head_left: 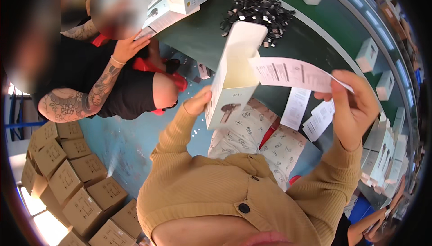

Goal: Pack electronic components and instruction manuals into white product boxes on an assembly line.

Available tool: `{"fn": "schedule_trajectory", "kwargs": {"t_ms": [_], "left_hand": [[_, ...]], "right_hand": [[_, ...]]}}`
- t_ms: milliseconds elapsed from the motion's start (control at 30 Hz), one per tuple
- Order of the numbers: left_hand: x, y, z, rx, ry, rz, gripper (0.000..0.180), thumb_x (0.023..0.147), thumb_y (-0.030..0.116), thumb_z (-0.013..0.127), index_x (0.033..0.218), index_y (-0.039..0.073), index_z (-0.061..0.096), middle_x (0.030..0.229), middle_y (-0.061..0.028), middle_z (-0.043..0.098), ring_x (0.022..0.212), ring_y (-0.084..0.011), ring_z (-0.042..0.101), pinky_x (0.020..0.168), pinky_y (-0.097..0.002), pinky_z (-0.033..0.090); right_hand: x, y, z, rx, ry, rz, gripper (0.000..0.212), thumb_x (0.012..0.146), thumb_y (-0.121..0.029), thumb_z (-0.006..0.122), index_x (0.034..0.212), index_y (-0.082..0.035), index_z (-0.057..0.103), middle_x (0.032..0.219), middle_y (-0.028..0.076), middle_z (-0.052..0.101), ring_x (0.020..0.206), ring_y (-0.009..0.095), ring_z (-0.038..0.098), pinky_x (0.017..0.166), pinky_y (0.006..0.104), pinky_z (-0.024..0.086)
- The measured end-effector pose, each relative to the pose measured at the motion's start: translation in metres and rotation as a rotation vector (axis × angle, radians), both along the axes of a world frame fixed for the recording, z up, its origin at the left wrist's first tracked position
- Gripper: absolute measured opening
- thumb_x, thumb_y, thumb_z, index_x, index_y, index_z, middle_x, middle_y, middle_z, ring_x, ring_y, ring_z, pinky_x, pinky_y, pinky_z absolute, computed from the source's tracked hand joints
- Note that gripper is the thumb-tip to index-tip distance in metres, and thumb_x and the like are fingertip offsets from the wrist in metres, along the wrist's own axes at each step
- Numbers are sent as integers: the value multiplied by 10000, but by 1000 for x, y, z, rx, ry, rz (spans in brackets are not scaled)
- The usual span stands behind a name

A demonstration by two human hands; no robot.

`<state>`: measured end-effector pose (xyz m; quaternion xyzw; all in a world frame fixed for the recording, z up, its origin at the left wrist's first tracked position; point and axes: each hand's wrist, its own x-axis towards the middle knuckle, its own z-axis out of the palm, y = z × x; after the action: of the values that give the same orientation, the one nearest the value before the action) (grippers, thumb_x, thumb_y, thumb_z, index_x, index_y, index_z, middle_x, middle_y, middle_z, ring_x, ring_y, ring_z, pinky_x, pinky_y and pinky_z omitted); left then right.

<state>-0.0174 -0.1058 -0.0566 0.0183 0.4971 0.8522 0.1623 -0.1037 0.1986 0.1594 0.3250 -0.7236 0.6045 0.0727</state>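
Note:
My left hand [198, 101] grips a white product box [229, 104] by its side. The box's top flap stands up, and a dark device is printed on the front. In my right hand [353, 106] a folded printed leaflet [294, 73] is pinched between thumb and fingers. Its far end reaches the box's open mouth; whether it is inside I cannot tell. More printed leaflets [295, 107] lie below it at the table's edge, near my lap.
A heap of small black parts [258, 12] lies on the dark green table [198, 32]. White boxes stand on the conveyor [344, 34] and in a stack [382, 156] at right. A co-worker's hand [130, 46] touches boxes at left. Brown cartons [85, 183] are piled lower left.

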Motion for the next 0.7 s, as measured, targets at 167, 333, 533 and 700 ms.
{"fn": "schedule_trajectory", "kwargs": {"t_ms": [167, 333, 533, 700], "left_hand": [[17, 44, 11, 133, 217, -163, 1249, 509, 630, 840, 1414, -29, 285, 1344, -102, 477, 1215, -182, 475, 1016, -331, 385], [19, 44, 22, -48, 182, -238, 1223, 486, 510, 898, 1402, -32, 296, 1330, -107, 478, 1229, -187, 447, 1036, -337, 340], [23, 47, 20, -133, 203, -230, 1040, 574, 503, 831, 1337, -54, 397, 1268, -95, 522, 1161, -167, 480, 996, -317, 366], [24, 58, 19, -102, 238, -263, 994, 604, 505, 812, 1314, -69, 421, 1258, -96, 528, 1149, -162, 484, 983, -314, 375]], "right_hand": [[-5, 13, -2, 59, -140, -41, 170, 884, 32, 561, 1037, 45, 634, 868, 82, 644, 641, 106, 630, 569, 190, 450], [-7, 24, 1, 13, -174, -20, 152, 915, -37, 572, 1037, 20, 643, 769, 40, 632, 610, 77, 598, 543, 176, 423], [0, 37, 1, 119, -197, 47, 160, 890, 17, 547, 1012, 13, 651, 779, 38, 629, 582, 68, 561, 538, 190, 430], [0, 40, 7, 286, -159, 80, 172, 837, 47, 546, 951, 1, 667, 717, 35, 623, 570, 54, 546, 526, 194, 423]]}}
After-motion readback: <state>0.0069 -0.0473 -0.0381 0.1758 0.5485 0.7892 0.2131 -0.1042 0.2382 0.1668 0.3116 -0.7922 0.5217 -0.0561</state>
